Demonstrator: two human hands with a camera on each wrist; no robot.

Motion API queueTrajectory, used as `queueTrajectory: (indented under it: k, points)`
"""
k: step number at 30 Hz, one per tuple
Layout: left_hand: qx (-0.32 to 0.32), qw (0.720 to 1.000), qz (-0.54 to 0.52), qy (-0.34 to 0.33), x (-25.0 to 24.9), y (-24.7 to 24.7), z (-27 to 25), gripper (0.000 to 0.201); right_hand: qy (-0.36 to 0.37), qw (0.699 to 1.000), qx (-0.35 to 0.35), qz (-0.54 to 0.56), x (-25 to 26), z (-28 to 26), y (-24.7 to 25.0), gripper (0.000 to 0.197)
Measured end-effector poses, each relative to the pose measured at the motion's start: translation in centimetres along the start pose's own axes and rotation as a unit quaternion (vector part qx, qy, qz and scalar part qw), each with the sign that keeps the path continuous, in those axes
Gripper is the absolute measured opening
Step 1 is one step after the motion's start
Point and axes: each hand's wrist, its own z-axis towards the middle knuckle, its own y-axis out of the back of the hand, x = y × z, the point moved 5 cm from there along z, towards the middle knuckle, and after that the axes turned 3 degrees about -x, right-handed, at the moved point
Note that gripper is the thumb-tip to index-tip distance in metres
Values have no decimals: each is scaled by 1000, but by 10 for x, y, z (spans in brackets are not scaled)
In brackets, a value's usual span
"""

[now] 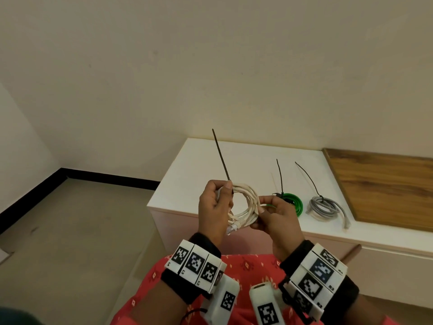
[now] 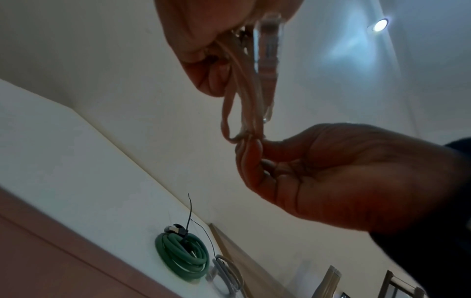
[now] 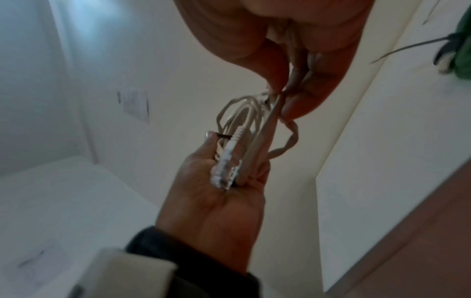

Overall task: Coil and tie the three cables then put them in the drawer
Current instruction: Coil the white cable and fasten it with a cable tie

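Note:
I hold a coiled white cable [image 1: 248, 205] in the air between both hands, in front of the white cabinet [image 1: 199, 165]. My left hand [image 1: 214, 208] grips the coil's left side together with a black zip tie [image 1: 221, 156] that sticks up from my fist. My right hand [image 1: 273, 214] pinches the coil's right side [image 3: 293, 96]. The cable's clear plugs [image 3: 225, 171] hang at the bottom by my left palm. A green coiled cable [image 1: 294, 204] and a grey coiled cable [image 1: 324, 207], each with a black zip tie round it, lie on the cabinet top.
A wooden panel [image 1: 386, 184] covers the cabinet top's right part. A pale zip tie [image 1: 274, 181] lies left of the green coil. A drawer front [image 1: 386, 273] runs below the cabinet top on the right. Grey floor [image 1: 82, 219] spreads to the left.

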Motion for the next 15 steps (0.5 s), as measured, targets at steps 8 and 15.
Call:
queueTrajectory:
  k: [8,15]
  points:
    - [-17,990,-98,99,9,8,8,23,-65,990,81,93,-4,-3,-7,18]
    - [64,979,-104,164,10,13,11,23,-95,983,137,77,-7,3,-10,34]
